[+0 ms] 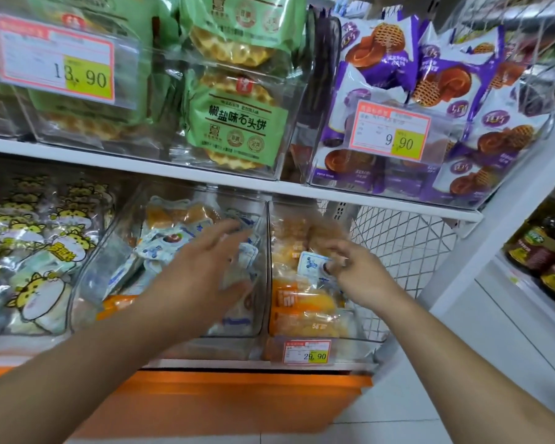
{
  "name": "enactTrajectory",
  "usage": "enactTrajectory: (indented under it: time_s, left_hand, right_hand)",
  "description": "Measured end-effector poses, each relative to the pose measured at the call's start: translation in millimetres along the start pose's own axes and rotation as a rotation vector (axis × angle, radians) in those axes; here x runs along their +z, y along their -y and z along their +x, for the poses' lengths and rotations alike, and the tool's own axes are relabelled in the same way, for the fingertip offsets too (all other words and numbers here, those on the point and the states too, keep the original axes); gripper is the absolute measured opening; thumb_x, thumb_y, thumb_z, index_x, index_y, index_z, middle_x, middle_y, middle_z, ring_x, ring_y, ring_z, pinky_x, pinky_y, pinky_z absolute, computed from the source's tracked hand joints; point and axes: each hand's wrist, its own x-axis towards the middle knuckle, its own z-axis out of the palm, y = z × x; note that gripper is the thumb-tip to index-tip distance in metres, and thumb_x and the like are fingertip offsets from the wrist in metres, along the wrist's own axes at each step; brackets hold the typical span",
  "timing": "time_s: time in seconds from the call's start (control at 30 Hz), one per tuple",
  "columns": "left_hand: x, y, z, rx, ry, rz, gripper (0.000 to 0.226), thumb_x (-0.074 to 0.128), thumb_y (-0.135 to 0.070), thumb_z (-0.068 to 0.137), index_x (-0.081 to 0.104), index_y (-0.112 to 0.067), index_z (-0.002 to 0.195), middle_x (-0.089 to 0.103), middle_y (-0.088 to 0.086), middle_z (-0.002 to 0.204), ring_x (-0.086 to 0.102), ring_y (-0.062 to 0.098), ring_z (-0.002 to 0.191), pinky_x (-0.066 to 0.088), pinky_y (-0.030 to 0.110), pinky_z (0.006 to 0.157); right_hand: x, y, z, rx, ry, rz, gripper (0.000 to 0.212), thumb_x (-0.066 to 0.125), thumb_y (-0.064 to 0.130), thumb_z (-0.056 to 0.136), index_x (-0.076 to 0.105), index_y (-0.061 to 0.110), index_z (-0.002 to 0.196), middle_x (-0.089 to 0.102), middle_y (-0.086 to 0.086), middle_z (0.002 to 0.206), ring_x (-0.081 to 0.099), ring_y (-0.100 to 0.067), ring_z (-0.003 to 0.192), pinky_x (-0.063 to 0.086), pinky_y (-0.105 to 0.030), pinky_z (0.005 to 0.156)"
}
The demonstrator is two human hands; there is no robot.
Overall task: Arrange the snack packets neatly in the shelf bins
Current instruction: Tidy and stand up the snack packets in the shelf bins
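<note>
Two clear bins stand side by side on the lower shelf. The middle bin (263, 238) holds white-and-blue snack packets (161, 248), and the right bin (359, 339) holds orange packets (302, 299). My left hand (202, 277) reaches into the middle bin with spread fingers over the white-and-blue packets; motion blur hides whether it holds one. My right hand (356, 270) is in the right bin and pinches a small white-and-blue packet (311, 262) above the orange ones.
A bin of yellow cat-print packets (39, 251) sits at the left. The upper shelf carries bins of green waffle packets (234, 120) and purple packets (462, 91). A white wire mesh panel (398, 241) closes the shelf's right end; jars (545, 251) stand beyond it.
</note>
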Motion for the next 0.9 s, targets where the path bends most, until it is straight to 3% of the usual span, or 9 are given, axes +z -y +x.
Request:
enactTrajectory:
  time_s: [0.1, 0.17, 0.27, 0.33, 0.43, 0.53, 0.7, 0.8, 0.9]
  left_hand:
    - [22, -12, -1, 0.123, 0.204, -0.054, 0.062, 0.052, -0.052, 0.101, 0.027, -0.045, 0.157, 0.009, -0.030, 0.165, 0.012, -0.001, 0.152, 0.019, 0.030, 0.125]
    - [34, -11, 0, 0.149, 0.238, -0.019, 0.057, 0.047, -0.055, 0.102, 0.030, -0.047, 0.156, 0.008, -0.034, 0.164, 0.012, -0.002, 0.152, 0.020, 0.027, 0.123]
    - [37, -9, 4, 0.122, 0.199, -0.042, 0.053, 0.046, -0.053, 0.102, 0.036, -0.046, 0.153, 0.017, -0.035, 0.161, 0.022, -0.004, 0.148, 0.025, 0.024, 0.120]
    - [36, -8, 4, 0.122, 0.175, -0.093, 0.049, 0.047, -0.051, 0.102, 0.041, -0.046, 0.151, 0.024, -0.036, 0.159, 0.025, -0.007, 0.146, 0.025, 0.021, 0.118]
    - [33, -11, 2, 0.123, 0.121, -0.140, 0.044, 0.052, -0.046, 0.102, 0.049, -0.043, 0.146, 0.035, -0.033, 0.155, 0.031, -0.009, 0.142, 0.025, 0.013, 0.114]
    - [26, -16, 0, 0.075, 0.021, -0.215, 0.036, 0.059, -0.044, 0.099, 0.059, -0.042, 0.135, 0.052, -0.030, 0.141, 0.043, -0.012, 0.129, 0.029, 0.002, 0.098]
    - [8, -25, -6, -0.102, -0.060, -0.498, 0.040, 0.073, -0.051, 0.085, 0.061, -0.041, 0.122, 0.069, -0.026, 0.110, 0.062, -0.009, 0.109, 0.053, 0.022, 0.095]
    - [-1, -30, -10, -0.225, -0.024, -0.782, 0.043, 0.082, -0.041, 0.081, 0.060, -0.035, 0.118, 0.076, -0.017, 0.104, 0.074, 0.003, 0.095, 0.063, 0.038, 0.084]
    - [-15, -24, -12, -0.297, -0.123, -0.807, 0.039, 0.083, -0.026, 0.084, 0.062, -0.025, 0.117, 0.080, -0.006, 0.096, 0.077, 0.013, 0.084, 0.064, 0.049, 0.076]
  right_hand:
    - [12, -5, 10, 0.007, 0.092, -0.187, 0.045, 0.058, 0.015, 0.103, 0.059, 0.026, 0.146, 0.066, -0.002, 0.139, 0.068, -0.022, 0.110, 0.047, -0.016, 0.081]
    - [14, -7, 14, 0.026, 0.076, -0.150, 0.040, 0.062, 0.012, 0.101, 0.064, 0.023, 0.140, 0.071, 0.002, 0.124, 0.071, -0.020, 0.100, 0.046, -0.013, 0.077]
    - [13, -11, 17, 0.054, 0.047, -0.130, 0.018, 0.071, 0.005, 0.095, 0.076, 0.022, 0.101, 0.070, 0.004, 0.090, 0.065, -0.008, 0.066, 0.053, -0.019, 0.052]
    - [12, -10, 14, 0.056, 0.023, -0.165, 0.013, 0.076, 0.007, 0.092, 0.079, 0.018, 0.085, 0.074, 0.001, 0.089, 0.068, -0.012, 0.069, 0.059, -0.027, 0.059]
    - [8, -6, 8, -0.003, -0.074, -0.133, 0.020, 0.075, 0.005, 0.090, 0.078, 0.022, 0.080, 0.074, 0.007, 0.087, 0.072, -0.016, 0.079, 0.062, -0.034, 0.073]
    - [-8, 11, -2, -0.103, -0.283, -0.042, 0.018, 0.072, 0.010, 0.096, 0.077, 0.023, 0.085, 0.074, 0.010, 0.084, 0.069, -0.005, 0.078, 0.055, -0.021, 0.068]
    - [-14, 60, -35, -0.059, -0.209, 0.667, 0.021, 0.073, 0.005, 0.095, 0.076, 0.020, 0.081, 0.080, 0.001, 0.079, 0.075, -0.010, 0.074, 0.059, -0.028, 0.063]
    - [9, 82, -47, -0.004, -0.073, 0.732, 0.006, 0.077, 0.011, 0.093, 0.081, 0.016, 0.092, 0.082, -0.001, 0.091, 0.079, -0.022, 0.089, 0.062, -0.043, 0.084]
    - [19, 97, -49, -0.024, -0.011, 0.742, 0.008, 0.075, 0.013, 0.095, 0.083, 0.016, 0.099, 0.082, -0.003, 0.095, 0.079, -0.024, 0.095, 0.063, -0.045, 0.089]
